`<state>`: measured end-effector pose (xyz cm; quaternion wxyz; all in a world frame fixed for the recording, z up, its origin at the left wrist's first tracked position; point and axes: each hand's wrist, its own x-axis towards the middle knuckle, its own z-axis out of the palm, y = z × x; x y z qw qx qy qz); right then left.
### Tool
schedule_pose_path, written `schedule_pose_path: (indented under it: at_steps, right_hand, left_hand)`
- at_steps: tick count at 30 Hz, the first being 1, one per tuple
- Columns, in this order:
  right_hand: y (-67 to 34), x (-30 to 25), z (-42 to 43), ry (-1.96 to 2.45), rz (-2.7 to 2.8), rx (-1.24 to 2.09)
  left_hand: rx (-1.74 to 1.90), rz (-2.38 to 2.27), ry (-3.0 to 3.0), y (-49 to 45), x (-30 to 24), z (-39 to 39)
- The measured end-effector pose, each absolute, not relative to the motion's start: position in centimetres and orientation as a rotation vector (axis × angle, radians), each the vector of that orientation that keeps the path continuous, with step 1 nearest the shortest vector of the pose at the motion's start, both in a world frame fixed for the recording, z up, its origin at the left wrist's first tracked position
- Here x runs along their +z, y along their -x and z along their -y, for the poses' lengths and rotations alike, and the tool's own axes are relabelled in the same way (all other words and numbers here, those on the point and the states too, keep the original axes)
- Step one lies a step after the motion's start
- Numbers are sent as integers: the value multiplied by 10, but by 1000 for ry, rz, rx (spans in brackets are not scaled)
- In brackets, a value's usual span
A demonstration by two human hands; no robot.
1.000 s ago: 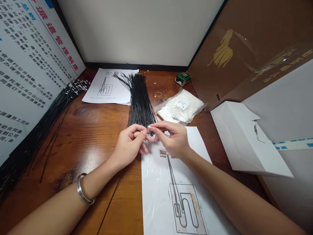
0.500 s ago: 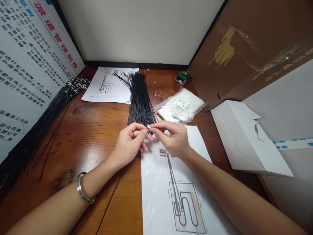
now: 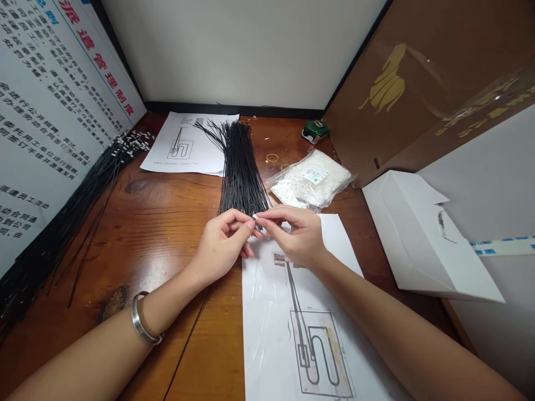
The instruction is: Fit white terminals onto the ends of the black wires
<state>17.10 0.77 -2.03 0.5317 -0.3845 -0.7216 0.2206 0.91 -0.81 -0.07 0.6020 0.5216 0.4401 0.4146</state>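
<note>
My left hand point(image 3: 223, 245) pinches a thin black wire point(image 3: 186, 351), whose length trails out below the palm toward the table's front edge. Fingertip to fingertip with it, my right hand point(image 3: 297, 234) is closed on a tiny white connector point(image 3: 254, 216), mostly covered by the fingers. Whether wire and connector are joined I cannot tell. Just behind both hands lies a thick bundle of black wires point(image 3: 242, 161). Under the right hand is a printed drawing sheet point(image 3: 267, 334) showing a looped cable diagram.
A clear bag of white connectors point(image 3: 313, 178) lies right of the bundle, near a green tape measure point(image 3: 315, 131). Wires with white ends point(image 3: 83, 206) lean along the left panel. A second drawing sheet point(image 3: 159, 150) lies behind; a white box point(image 3: 418, 239) stands at right.
Both hands keep nearly the same place and grip, fingertips meeting at the connector. The whole view has shifted slightly.
</note>
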Motion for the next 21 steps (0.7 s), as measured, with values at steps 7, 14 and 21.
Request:
schedule_pose_path:
  at_steps: [7,14,21]
  right_hand:
    - [-170,-19,-8,898,1730,521]
    - [-171,-21,-8,863,1785,416]
    - [-171,-20,-7,850,1802,390]
  left_hand:
    - [972,-1011,-1214,-8,-3,8]
    - [978,-1025,-1221,-8,-2,8]
    - [972,-1051,-1223,-8,-2,8]
